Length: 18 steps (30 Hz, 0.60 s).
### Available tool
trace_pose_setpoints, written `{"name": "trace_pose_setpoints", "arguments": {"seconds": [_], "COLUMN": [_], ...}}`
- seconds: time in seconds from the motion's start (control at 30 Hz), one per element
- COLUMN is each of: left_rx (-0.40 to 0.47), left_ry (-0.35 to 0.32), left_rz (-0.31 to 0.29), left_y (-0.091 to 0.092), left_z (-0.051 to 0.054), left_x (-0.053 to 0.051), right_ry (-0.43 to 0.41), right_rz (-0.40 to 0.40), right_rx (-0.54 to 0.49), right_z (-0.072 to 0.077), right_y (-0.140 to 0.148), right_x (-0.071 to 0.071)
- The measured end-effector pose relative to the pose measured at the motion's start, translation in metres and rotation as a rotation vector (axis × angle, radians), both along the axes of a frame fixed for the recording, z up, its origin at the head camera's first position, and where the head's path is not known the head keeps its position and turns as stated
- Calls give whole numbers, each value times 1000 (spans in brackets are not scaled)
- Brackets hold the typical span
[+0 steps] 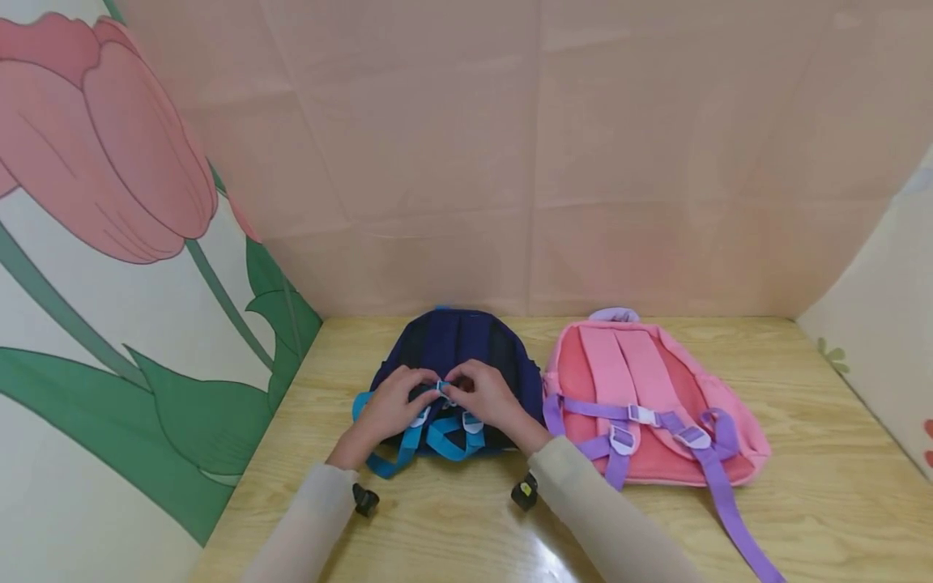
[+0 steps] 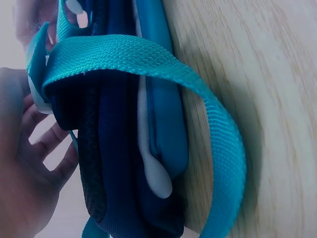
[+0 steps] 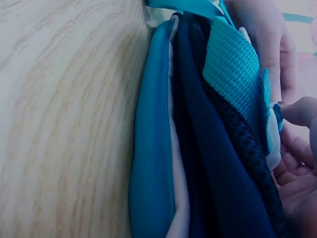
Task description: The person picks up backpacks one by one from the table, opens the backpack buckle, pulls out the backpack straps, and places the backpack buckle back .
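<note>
A navy backpack (image 1: 437,332) lies on the table with its shoulder-strap side up. Both hands meet over its middle, at a small light-coloured buckle (image 1: 441,386) on a thin blue strap. The left hand (image 1: 394,401) pinches the buckle's left side between thumb and fingers. From the other side, the right hand (image 1: 492,397) pinches it too, fingertips close to the left hand's. Whether the buckle halves are joined is hidden by the fingers. Loose teal webbing (image 2: 124,54) loops over the backpack's lower edge in the left wrist view. White strap adjusters (image 1: 472,423) sit below the hands.
Right beside the navy backpack lies a pink backpack (image 1: 601,364) with purple straps (image 1: 729,502), one trailing toward the table's front edge. Its white chest buckle (image 1: 643,414) is fastened. A pinkish sheet (image 1: 539,162) hangs behind the wooden table (image 1: 437,534); a flower-painted wall (image 1: 109,162) stands left.
</note>
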State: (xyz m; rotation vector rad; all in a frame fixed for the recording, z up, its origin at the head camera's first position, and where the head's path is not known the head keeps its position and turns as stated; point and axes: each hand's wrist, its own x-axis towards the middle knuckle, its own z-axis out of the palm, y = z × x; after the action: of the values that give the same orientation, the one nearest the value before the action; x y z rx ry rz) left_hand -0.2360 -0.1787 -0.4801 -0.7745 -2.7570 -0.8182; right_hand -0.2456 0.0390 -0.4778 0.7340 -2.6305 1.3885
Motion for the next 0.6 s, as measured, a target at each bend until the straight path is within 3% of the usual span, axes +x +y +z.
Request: {"name": "trace_pose_setpoints", "arguments": {"seconds": [0.6], "left_rx": [-4], "left_ry": [-13], "left_rz": [-12], "left_y": [3], "left_z": [2], "left_x": [0], "right_ry": [9], "right_rz": [32], "right_rx": [21], "right_z": [1], "right_y": [-3], "right_x": [0]}}
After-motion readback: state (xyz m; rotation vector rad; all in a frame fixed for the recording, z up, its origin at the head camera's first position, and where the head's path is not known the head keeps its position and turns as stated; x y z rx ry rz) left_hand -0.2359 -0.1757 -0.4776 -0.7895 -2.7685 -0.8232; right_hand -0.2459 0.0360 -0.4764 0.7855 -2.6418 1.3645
